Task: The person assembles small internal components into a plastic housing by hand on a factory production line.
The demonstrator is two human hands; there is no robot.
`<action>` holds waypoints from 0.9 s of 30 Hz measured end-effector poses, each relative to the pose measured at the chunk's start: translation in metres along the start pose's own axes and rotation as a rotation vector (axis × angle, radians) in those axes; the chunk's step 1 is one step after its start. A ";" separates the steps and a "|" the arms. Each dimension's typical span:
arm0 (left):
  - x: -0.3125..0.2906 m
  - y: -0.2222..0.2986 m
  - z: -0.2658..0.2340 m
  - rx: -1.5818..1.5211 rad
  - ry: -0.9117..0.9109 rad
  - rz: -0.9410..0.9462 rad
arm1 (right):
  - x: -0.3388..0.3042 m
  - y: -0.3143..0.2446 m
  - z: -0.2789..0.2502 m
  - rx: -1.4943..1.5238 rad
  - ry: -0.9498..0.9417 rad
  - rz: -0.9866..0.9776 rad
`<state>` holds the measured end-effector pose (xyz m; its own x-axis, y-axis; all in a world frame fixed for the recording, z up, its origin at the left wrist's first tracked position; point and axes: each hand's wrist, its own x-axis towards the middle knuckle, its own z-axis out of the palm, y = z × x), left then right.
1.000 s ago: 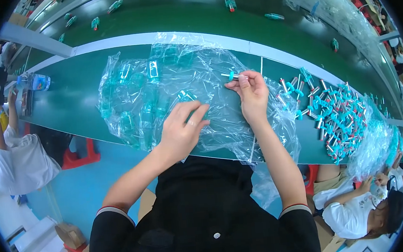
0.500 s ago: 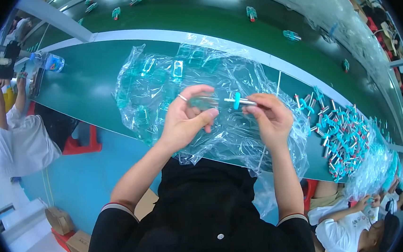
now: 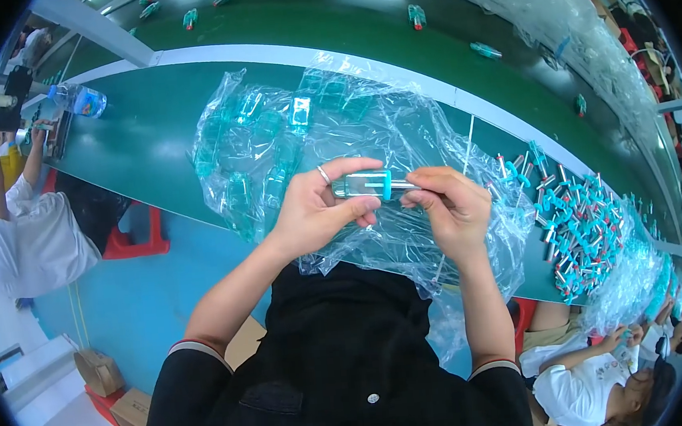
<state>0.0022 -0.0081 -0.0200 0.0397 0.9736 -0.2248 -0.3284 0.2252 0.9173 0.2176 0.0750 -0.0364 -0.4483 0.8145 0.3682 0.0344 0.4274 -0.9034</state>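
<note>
My left hand (image 3: 318,205) is closed around a clear teal plastic case (image 3: 361,185) with fingers above and thumb below. In my right hand (image 3: 451,203), thumb and fingers pinch the end of a thin metal shaft with a teal collar (image 3: 388,185). The shaft's other end is inside the case, and the collar sits against the case's mouth. Below both hands lies a crumpled clear plastic bag (image 3: 387,133) with several more teal cases (image 3: 299,114) in it. To the right of my right hand is a heap of metal shafts with teal collars and red bits (image 3: 587,230).
Beyond the green table (image 3: 147,140) runs a green conveyor belt (image 3: 302,24) carrying scattered teal pieces (image 3: 417,17). A water bottle (image 3: 84,101) lies at the far left. People in white shirts sit at left (image 3: 35,245) and lower right (image 3: 586,378). More clear plastic bags (image 3: 616,295) lie beside the heap.
The shaft has moved left into the case, its collar now at the case's mouth. My two hands have come closer together. Pieces on the belt have shifted slightly.
</note>
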 end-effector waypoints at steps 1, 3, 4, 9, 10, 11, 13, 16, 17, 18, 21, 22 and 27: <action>0.000 -0.001 0.001 -0.002 0.000 0.000 | 0.001 -0.001 0.000 -0.030 -0.015 -0.003; -0.001 -0.003 0.006 0.063 0.028 0.111 | 0.002 -0.006 0.001 -0.036 -0.015 0.026; -0.001 -0.003 0.006 0.060 0.027 0.110 | 0.001 -0.009 0.000 -0.042 -0.013 0.057; -0.002 -0.009 0.007 0.068 -0.028 0.126 | -0.006 -0.016 0.003 -0.053 -0.004 0.022; -0.003 -0.009 0.008 0.067 -0.029 0.124 | -0.006 -0.019 0.004 -0.016 0.018 0.058; -0.004 -0.008 0.009 0.028 -0.046 0.120 | -0.006 -0.022 0.005 -0.017 0.019 0.061; -0.006 -0.005 0.010 -0.011 -0.064 0.111 | -0.007 -0.025 0.005 -0.030 0.003 0.007; -0.009 0.001 0.011 0.063 -0.051 0.093 | -0.007 -0.025 0.005 -0.062 -0.019 -0.023; -0.009 0.002 0.011 0.097 -0.058 0.101 | -0.007 -0.026 0.004 -0.063 -0.018 -0.021; -0.009 0.003 0.010 0.131 -0.064 0.108 | -0.007 -0.027 0.004 -0.094 -0.031 -0.041; -0.009 0.002 0.010 0.126 -0.062 0.123 | -0.009 -0.029 0.006 -0.091 -0.031 -0.046; -0.009 0.002 0.010 0.126 -0.063 0.122 | -0.009 -0.029 0.007 -0.056 -0.022 -0.036; -0.009 0.003 0.012 0.121 -0.067 0.104 | -0.010 -0.031 0.006 -0.059 -0.024 -0.035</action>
<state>0.0125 -0.0160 -0.0108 0.0754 0.9913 -0.1081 -0.2182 0.1222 0.9682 0.2154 0.0510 -0.0138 -0.4713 0.7895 0.3931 0.0706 0.4781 -0.8755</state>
